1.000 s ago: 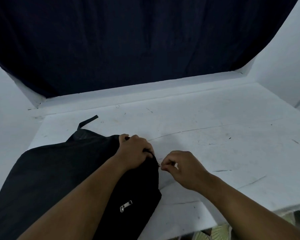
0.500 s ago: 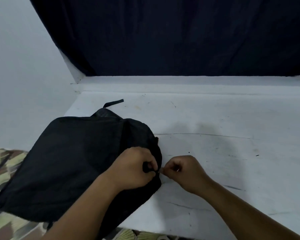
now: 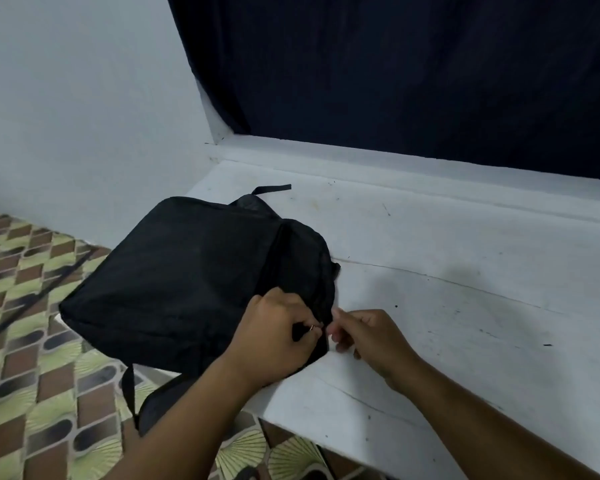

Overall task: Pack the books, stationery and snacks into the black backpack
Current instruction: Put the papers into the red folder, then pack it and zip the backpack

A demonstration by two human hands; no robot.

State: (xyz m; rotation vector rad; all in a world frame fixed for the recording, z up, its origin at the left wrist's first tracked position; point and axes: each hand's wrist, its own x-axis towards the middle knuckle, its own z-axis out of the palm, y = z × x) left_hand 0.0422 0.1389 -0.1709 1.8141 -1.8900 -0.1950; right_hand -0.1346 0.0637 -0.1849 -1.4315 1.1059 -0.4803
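The black backpack [image 3: 187, 278] lies flat at the left end of a white table [image 3: 447, 306], its left part hanging past the table's edge. My left hand [image 3: 274, 337] pinches the bag's fabric and a small metal zipper pull at the near right corner. My right hand [image 3: 368, 337] pinches the same corner edge from the right, fingertips almost touching the left hand. No books, stationery or snacks are in view.
A dark curtain [image 3: 413, 71] hangs behind the table above a raised white ledge [image 3: 395, 164]. A pale wall [image 3: 77, 109] stands to the left. Below lies a patterned green and brown floor [image 3: 32, 375]. A backpack strap [image 3: 129, 386] dangles off the table's edge.
The view has swung left, showing more floor and wall. Both hands slid along the bag's right edge toward its near corner and stay pinched there.
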